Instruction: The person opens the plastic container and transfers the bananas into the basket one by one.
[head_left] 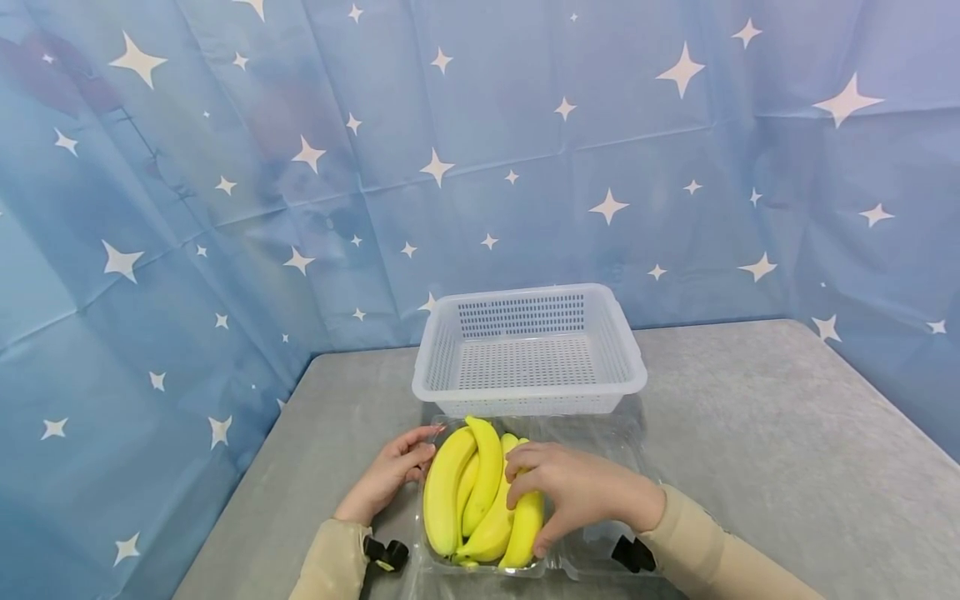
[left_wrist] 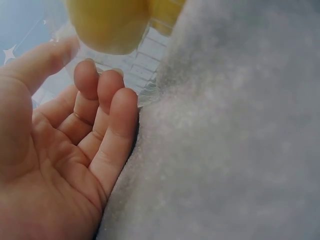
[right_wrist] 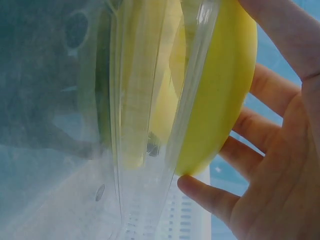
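Observation:
Several yellow bananas (head_left: 444,492) lie side by side in a clear plastic clamshell box (head_left: 420,560). My right hand (head_left: 581,487) reaches over the box and grips the rightmost banana (head_left: 525,537), fingers across its top and thumb along its right side. In the right wrist view this banana (right_wrist: 227,75) stands above the box's rim, with fingertips spread along its curve. My left hand (head_left: 386,479) holds the box's left wall near the far corner. The left wrist view shows its bent fingers (left_wrist: 117,110) right at the clear wall, below a banana's rounded side.
A white perforated plastic basket (head_left: 528,392) stands just behind the box. The box's clear lid (head_left: 600,554) lies folded out to the right, under my right forearm. The grey tabletop (head_left: 780,433) extends to both sides, and a blue star-patterned curtain (head_left: 525,208) hangs behind.

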